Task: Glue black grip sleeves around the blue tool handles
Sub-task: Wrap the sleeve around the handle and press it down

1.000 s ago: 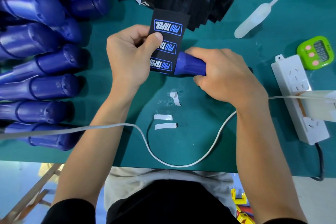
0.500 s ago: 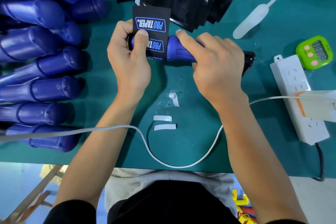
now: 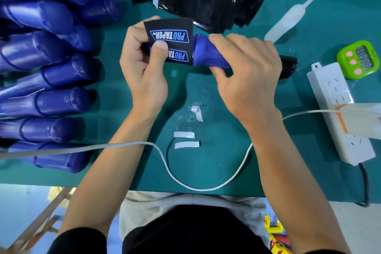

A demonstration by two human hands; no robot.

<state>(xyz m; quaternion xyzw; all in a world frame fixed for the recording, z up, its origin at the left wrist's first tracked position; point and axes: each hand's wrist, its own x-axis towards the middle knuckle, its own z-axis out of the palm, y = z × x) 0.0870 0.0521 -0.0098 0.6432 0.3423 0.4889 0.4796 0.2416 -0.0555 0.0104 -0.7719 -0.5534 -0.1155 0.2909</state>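
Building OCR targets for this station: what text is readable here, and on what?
"PRO TAPER.": upper logo on the black grip sleeve, upside down to the camera.
"PRO TA": lower logo, the rest hidden under the thumb of the left hand.
Display of the green timer: digits too blurred to read.

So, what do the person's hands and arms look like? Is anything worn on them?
The left hand and right hand are bare: no gloves, rings or watch show. The forearms are bare too. A black sleeve ends near the left elbow; the right one barely shows.
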